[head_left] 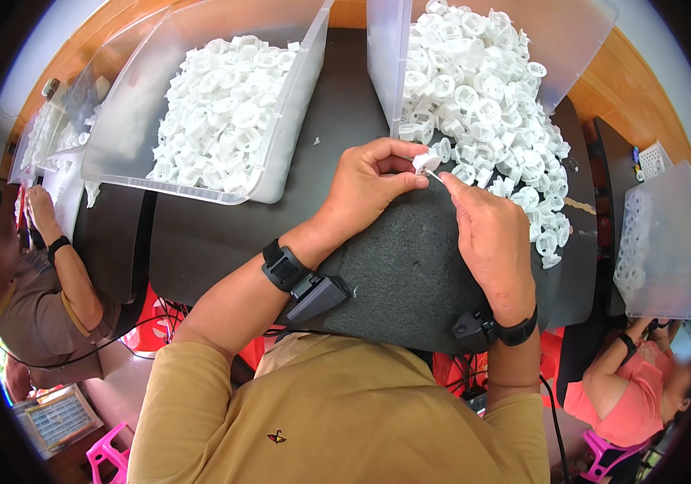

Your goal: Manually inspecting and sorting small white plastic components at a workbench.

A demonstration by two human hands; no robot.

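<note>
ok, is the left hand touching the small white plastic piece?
Touching. The head view shows the left hand pinching the small white plastic piece between thumb and fingertips; the right hand meets it from below.

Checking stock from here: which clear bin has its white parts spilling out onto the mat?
The right-hand bin, tipped open toward the hands; its white parts run onto the dark mat. The left bin keeps its own inside.

Mustard-yellow shirt with small chest emblem, black wristbands with dark sensor units, bare forearms

No packages, labels, signs or screens in view.
</note>
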